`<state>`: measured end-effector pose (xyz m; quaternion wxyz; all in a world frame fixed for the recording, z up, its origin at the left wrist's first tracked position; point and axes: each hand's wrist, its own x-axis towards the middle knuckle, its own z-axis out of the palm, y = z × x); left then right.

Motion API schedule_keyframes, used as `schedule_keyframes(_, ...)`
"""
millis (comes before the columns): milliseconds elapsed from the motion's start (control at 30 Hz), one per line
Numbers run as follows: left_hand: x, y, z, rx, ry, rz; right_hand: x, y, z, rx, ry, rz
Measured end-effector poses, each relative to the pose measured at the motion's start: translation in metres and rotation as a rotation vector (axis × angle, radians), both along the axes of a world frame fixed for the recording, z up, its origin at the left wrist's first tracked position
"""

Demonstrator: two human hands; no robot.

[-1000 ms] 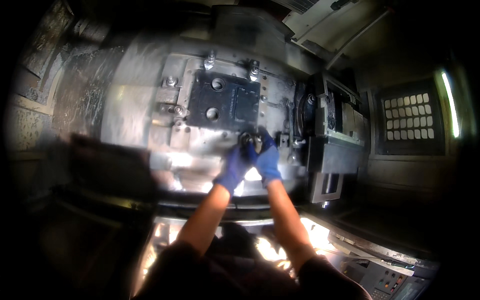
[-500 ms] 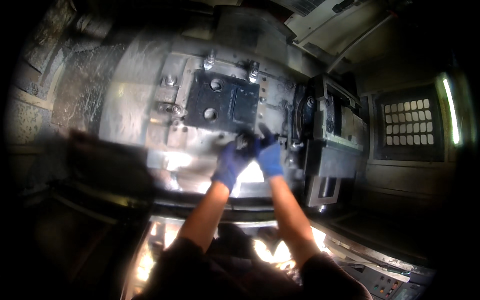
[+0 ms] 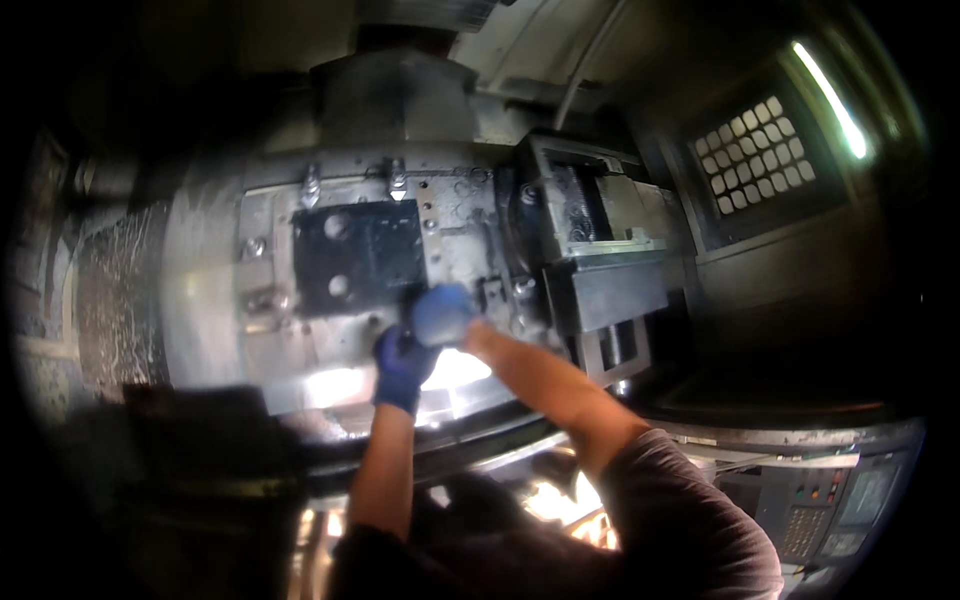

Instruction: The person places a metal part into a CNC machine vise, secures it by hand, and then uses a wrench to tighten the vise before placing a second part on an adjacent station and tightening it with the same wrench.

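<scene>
Both my hands wear blue gloves and meet at the near right corner of a dark rectangular plate (image 3: pixel 362 256) with two round holes. My right hand (image 3: pixel 443 313) shows its rounded back, its fingers curled under and hidden. Just below and to its left, my left hand (image 3: pixel 400 370) is closed, its fingers curled by a dark patch that blends with the glove. What either hand holds is blurred and covered. Metal clamps (image 3: pixel 311 186) with upright studs stand along the plate's far edge, one of them a bolted clamp (image 3: pixel 398 180).
The plate lies on a metal machine table (image 3: pixel 205 250). At its right stands a bulky machine unit (image 3: pixel 605 260). A grid window (image 3: pixel 750 155) and a lit tube lamp (image 3: pixel 830 100) are on the right wall. A control panel (image 3: pixel 815 510) is at the lower right.
The whole view has swung, so the plate sits farther left and the control panel shows more. My right hand has turned over and come in across the left, its forearm now slanting.
</scene>
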<state>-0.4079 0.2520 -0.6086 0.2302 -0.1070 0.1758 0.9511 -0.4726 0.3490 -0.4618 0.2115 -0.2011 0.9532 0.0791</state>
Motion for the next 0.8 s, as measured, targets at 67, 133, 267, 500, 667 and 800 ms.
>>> schedule_keyframes(67,-0.002,0.002,0.078,0.326,-0.357,-0.052,0.015,0.016,-0.030,-0.147,0.070,-0.257)
schedule_keyframes(133,-0.001,-0.002,0.054,0.375,-0.334,-0.070,0.019,-0.001,-0.026,-0.109,-0.006,-0.577)
schedule_keyframes(267,-0.012,-0.010,0.068,0.276,-0.361,-0.089,0.010,-0.001,0.020,-0.059,-0.057,-0.182)
schedule_keyframes(500,-0.011,-0.012,0.064,0.198,-0.381,-0.122,0.016,0.001,0.009,-0.114,-0.015,-0.329)
schedule_keyframes(667,-0.013,-0.015,0.067,0.193,-0.296,-0.191,0.021,-0.013,-0.014,-0.306,-0.055,-0.758)
schedule_keyframes(800,-0.008,-0.007,0.073,-0.017,-0.292,-0.281,0.025,0.003,-0.051,-0.447,-0.137,-0.819)
